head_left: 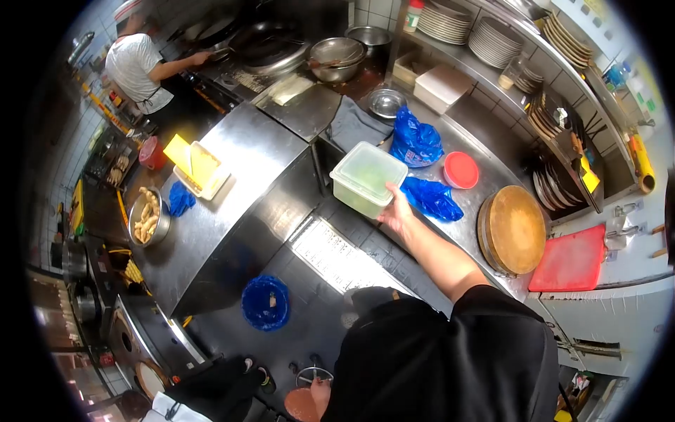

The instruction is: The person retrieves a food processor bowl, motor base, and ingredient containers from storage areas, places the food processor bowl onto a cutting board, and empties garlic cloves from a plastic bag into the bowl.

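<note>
My right hand [398, 211] grips the near right corner of a translucent plastic container [360, 197] with a whitish lid. Something pale green shows through it. The container is held in the air beside the right-hand steel counter. Blue plastic bags [416, 137] and a red-lidded round tub [461, 170] lie on that counter close by. Low at the bottom edge is my left hand [321, 395], partly cut off by my black shirt. It is beside a reddish-brown round thing [301, 404]; whether it holds this I cannot tell.
A person [144, 67] stands at the stove beside a wok [266, 46]. On the left counter [232, 169] are a yellow-lidded tub [200, 169] and a steel bowl [150, 221]. Round chopping boards [517, 228] sit right. A blue-lined bin [265, 302] stands on the floor.
</note>
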A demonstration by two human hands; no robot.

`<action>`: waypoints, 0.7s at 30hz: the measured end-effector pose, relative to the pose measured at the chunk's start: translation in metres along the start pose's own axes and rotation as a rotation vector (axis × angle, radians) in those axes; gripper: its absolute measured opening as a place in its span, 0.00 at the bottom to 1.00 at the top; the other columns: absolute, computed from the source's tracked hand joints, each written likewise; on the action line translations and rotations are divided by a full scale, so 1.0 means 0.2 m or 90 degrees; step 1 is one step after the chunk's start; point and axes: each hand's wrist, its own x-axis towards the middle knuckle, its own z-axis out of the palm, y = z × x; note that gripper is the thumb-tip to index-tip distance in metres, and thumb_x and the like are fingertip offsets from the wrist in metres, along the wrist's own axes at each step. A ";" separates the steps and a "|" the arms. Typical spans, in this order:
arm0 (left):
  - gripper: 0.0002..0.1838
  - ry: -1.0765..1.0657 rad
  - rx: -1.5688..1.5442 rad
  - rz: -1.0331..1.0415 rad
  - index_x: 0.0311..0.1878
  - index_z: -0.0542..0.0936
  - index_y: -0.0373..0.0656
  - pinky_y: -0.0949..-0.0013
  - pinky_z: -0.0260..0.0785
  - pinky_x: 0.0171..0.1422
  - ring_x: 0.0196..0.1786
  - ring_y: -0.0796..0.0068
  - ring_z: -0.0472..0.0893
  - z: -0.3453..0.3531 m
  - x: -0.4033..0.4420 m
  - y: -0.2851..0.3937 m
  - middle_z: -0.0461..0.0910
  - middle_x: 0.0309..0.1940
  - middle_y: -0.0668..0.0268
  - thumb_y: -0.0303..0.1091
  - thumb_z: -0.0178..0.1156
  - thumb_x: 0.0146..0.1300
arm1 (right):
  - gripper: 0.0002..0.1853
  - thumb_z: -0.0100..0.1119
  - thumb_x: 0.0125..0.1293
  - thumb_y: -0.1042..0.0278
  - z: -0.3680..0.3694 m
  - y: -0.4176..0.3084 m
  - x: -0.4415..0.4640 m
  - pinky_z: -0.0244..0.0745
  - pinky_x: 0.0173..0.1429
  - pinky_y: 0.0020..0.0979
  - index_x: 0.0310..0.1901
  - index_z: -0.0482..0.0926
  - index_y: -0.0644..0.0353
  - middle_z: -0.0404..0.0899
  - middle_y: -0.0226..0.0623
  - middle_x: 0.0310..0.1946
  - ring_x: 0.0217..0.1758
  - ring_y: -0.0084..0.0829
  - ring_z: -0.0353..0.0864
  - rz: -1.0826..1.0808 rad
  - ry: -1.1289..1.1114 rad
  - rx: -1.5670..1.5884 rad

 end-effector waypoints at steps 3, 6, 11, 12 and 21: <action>0.23 -0.051 0.230 0.064 0.55 0.78 0.28 0.56 0.75 0.50 0.43 0.48 0.85 -0.05 0.14 0.25 0.85 0.39 0.45 0.33 0.66 0.59 | 0.44 0.63 0.61 0.40 -0.02 -0.08 0.09 0.70 0.65 0.53 0.73 0.60 0.55 0.64 0.53 0.70 0.68 0.51 0.70 0.002 0.004 -0.016; 0.22 -0.002 0.151 0.121 0.57 0.78 0.30 0.55 0.75 0.47 0.40 0.50 0.85 -0.14 0.29 0.50 0.86 0.38 0.49 0.33 0.65 0.62 | 0.47 0.64 0.59 0.39 0.02 -0.16 0.17 0.67 0.67 0.52 0.73 0.59 0.59 0.62 0.56 0.69 0.68 0.52 0.69 -0.004 0.009 -0.025; 0.23 0.007 0.212 0.200 0.60 0.76 0.30 0.58 0.75 0.53 0.49 0.55 0.86 -0.16 0.60 1.15 0.86 0.45 0.49 0.31 0.63 0.64 | 0.45 0.62 0.61 0.39 -0.04 -0.37 0.42 0.66 0.68 0.51 0.73 0.59 0.56 0.65 0.55 0.69 0.66 0.51 0.72 -0.022 0.024 -0.002; 0.23 0.004 0.289 0.248 0.60 0.76 0.30 0.59 0.75 0.54 0.50 0.54 0.86 -0.15 0.70 1.21 0.86 0.46 0.48 0.31 0.63 0.64 | 0.44 0.61 0.62 0.39 -0.06 -0.39 0.45 0.66 0.68 0.50 0.73 0.59 0.55 0.66 0.54 0.69 0.66 0.50 0.73 -0.024 0.023 -0.007; 0.30 0.008 0.303 0.571 0.65 0.72 0.32 0.52 0.68 0.68 0.62 0.42 0.75 0.27 1.25 2.87 0.76 0.59 0.41 0.31 0.66 0.59 | 0.45 0.63 0.65 0.50 -0.11 -0.48 0.39 0.68 0.66 0.50 0.78 0.48 0.46 0.61 0.41 0.72 0.69 0.47 0.69 0.019 -0.018 -0.079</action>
